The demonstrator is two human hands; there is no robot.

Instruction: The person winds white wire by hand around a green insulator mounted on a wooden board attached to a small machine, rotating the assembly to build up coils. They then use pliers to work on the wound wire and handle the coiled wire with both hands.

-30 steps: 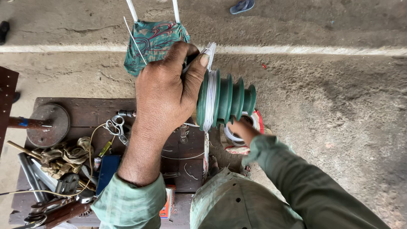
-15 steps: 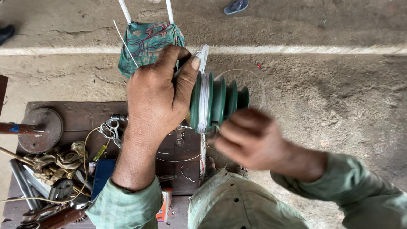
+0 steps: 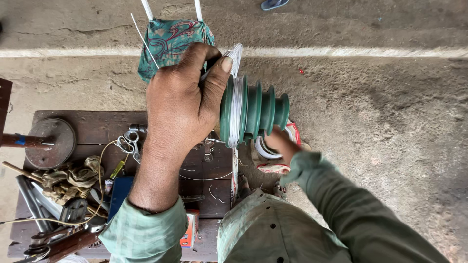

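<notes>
a: what do we have in the left hand [image 3: 178, 104]?

b: a green stepped former [image 3: 253, 111], smooth moulded plastic, a stack of ribbed discs shrinking step by step toward its small end. thin white wire [image 3: 235, 109] lies wound in the widest groove, just past our thumb, with a loose bunch of turns sticking up above the fingers [image 3: 214, 73].

a: and the fingers themselves?

b: wrapped tight around the wide end of the former, thumb pressed along its rim. the former is held up in the air in front of us, over the rough concrete floor [image 3: 390, 122].

a: which way does it point?

b: its long axis runs sideways, wide end in our grip, narrow end pointing away to the right.

a: the right hand [image 3: 280, 146]?

b: below the former's narrow end, mostly hidden behind it. we cannot tell whether those fingers are gripping or loose. they sit right by a white coil [image 3: 265, 150] with red at its edge.

a: what else is about?

b: behind our knuckles hangs a teal patterned cloth [image 3: 168, 41] on white rods. below the wrist is a dark, worn wooden tabletop [image 3: 97, 124] with a round rusty metal disc [image 3: 51, 143], crumpled dirty rags [image 3: 68, 178], scissors [image 3: 129, 143], a blue box [image 3: 119, 192] and dull metal tools [image 3: 39, 209]. our forearm blocks the tabletop's middle.
</notes>
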